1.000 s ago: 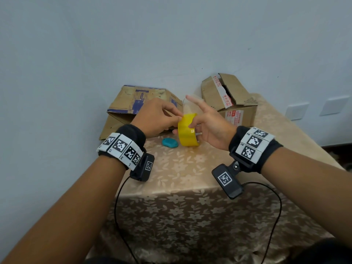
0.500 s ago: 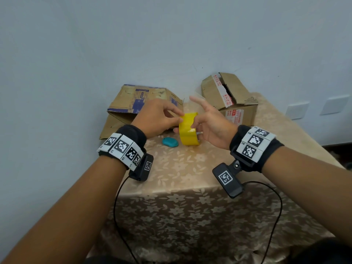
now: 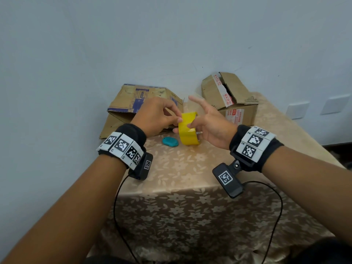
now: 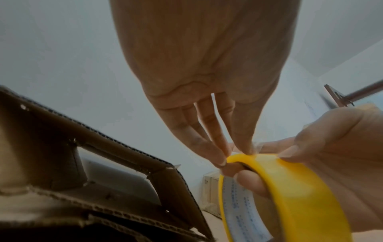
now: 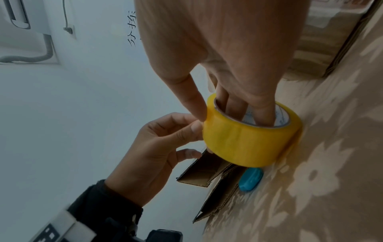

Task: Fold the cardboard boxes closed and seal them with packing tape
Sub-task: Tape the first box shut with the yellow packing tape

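A yellow packing tape roll (image 3: 188, 131) hangs just above the table between both hands. My right hand (image 3: 192, 125) holds it, with fingers pushed through the core (image 5: 263, 114), thumb pressed on the outside and index finger pointing up. My left hand (image 3: 178, 121) pinches at the roll's upper left rim with thumb and fingertips (image 4: 221, 157). A flattened cardboard box with blue print (image 3: 133, 100) leans on the wall behind my left hand. A second cardboard box (image 3: 234, 98) with red-and-white tape stands at the back right, flaps up.
A small teal object (image 3: 170, 141) lies on the table just left of and under the roll. The table (image 3: 190, 168) has a beige flowered cloth; its front edge is near my wrists. A pale wall runs behind and along the left.
The roll has shifted slightly, and my left fingertips have closed in on its upper rim. My right hand keeps its hold; the boxes have not moved.
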